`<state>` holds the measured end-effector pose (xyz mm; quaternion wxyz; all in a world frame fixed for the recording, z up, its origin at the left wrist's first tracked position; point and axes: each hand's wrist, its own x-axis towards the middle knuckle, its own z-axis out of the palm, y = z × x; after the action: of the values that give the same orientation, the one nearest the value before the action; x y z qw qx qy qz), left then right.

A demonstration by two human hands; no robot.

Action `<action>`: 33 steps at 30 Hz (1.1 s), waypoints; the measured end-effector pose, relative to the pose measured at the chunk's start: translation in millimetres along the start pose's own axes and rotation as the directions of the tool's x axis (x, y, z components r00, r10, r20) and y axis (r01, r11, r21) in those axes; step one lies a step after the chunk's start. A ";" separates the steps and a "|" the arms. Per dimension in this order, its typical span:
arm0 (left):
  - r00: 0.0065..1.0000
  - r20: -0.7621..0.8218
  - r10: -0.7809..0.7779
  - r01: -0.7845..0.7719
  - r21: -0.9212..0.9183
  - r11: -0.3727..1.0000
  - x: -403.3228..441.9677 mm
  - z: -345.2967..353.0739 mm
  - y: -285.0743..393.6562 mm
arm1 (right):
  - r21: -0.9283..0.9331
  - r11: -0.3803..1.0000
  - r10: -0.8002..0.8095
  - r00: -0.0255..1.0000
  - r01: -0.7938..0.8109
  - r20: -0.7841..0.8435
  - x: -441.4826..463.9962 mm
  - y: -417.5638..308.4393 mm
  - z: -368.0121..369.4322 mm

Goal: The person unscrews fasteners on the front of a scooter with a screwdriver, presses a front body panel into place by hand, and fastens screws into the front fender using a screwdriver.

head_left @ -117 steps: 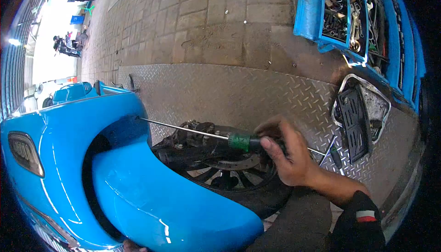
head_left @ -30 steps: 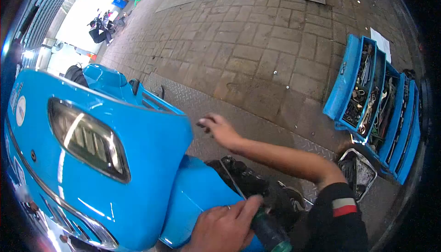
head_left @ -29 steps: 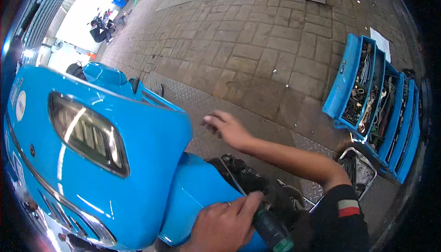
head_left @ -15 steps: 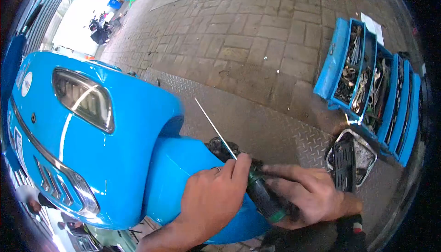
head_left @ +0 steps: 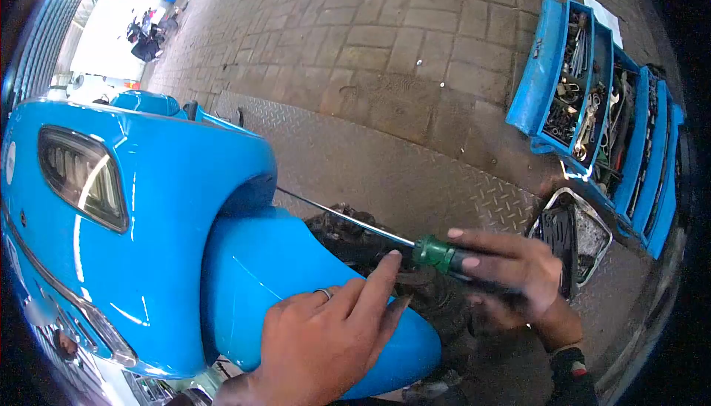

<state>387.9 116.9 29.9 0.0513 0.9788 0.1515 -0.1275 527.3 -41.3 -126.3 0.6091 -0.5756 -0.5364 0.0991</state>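
My right hand (head_left: 515, 269) is wrapped round the green and black handle of a long screwdriver (head_left: 435, 253). Its metal shaft runs up and left, and the tip reaches the edge of the blue body panel (head_left: 178, 162) above the fender. Below the shaft, my left hand (head_left: 326, 332), with a ring on one finger, lies over the blue front fender (head_left: 252, 273). Its fingers are extended, with the index fingertip close to the shaft near the handle. Dark wheel and fork parts (head_left: 344, 236) show behind the fender, partly covered by my hands.
An open blue toolbox (head_left: 529, 73) full of wrenches and sockets stands at the right. Below it lies a metal tray (head_left: 603, 239) with a black slotted part (head_left: 557, 243). A metal floor plate (head_left: 355, 162) borders the paving. A person (head_left: 67, 343) is partly visible at lower left.
The screwdriver has passed from my left hand into my right. Its shaft has swung lower, towards the blue panel. My left fingers have come off it and straightened, and the view has shifted.
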 end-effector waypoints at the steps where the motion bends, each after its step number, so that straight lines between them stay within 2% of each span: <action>1: 1.000 0.004 -0.005 0.005 -0.003 1.000 -0.6 -1.2 0.6 | 0.050 0.998 0.046 0.998 -0.044 -0.034 -1.4 2.8 1.2; 2: 1.000 0.022 0.020 -0.021 0.009 1.000 -0.3 -2.4 0.7 | 0.101 0.989 0.110 0.994 -0.108 -0.015 -2.1 4.7 0.9; 4: 0.998 0.039 0.053 -0.053 0.017 0.998 -1.3 -0.3 0.2 | 0.108 0.989 0.110 0.992 -0.103 -0.058 -1.8 13.0 8.6; 7: 0.999 -0.023 0.038 -0.039 -0.032 0.999 -5.9 9.2 -5.5 | 0.109 0.986 0.136 0.985 -0.125 -0.107 0.6 16.2 12.7; 9: 0.992 0.006 0.123 -0.123 0.092 0.988 -4.1 9.3 -10.9 | 0.096 0.986 0.146 0.984 -0.136 -0.106 -0.3 23.1 15.8; 12: 0.989 -0.001 0.149 -0.148 0.120 0.982 -4.8 10.0 -12.6 | 0.082 0.988 0.138 0.981 -0.128 -0.136 -2.2 31.6 19.7; 16: 0.989 -0.006 0.146 -0.145 0.100 0.984 -4.5 10.2 -12.7 | 0.138 0.978 0.182 0.968 -0.159 -0.170 -5.2 38.7 25.2; 18: 0.989 0.010 0.145 -0.145 0.108 0.983 -3.3 8.4 -11.3 | 0.088 0.990 0.123 0.978 -0.109 -0.166 -4.3 42.3 24.4; 22: 0.989 0.015 0.147 -0.148 0.104 0.984 -4.3 7.0 -8.0 | 0.103 0.988 0.136 0.973 -0.118 -0.186 -5.4 44.9 28.5; 24: 0.996 0.075 0.047 -0.049 0.028 0.998 -4.9 -1.1 1.5 | 0.099 0.990 0.120 0.975 -0.102 -0.189 -5.5 47.1 29.7; 28: 0.996 0.071 0.046 -0.047 0.021 0.999 -5.5 0.5 0.5 | 0.096 0.988 0.133 0.974 -0.117 -0.183 -6.1 47.9 31.6; 31: 0.997 0.047 0.053 -0.053 -0.012 0.999 -5.4 3.4 -3.5 | 0.105 0.987 0.138 0.973 -0.120 -0.185 -6.0 47.2 31.6; 33: 0.988 0.046 0.145 -0.148 0.067 0.987 -4.6 7.0 -11.8 | 0.127 0.986 0.130 0.973 -0.106 -0.192 -7.3 47.7 33.2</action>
<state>378.4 125.9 23.6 0.0292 0.9857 0.0735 -0.1485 522.6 -11.8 -176.7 0.6852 -0.5773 -0.4307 0.1077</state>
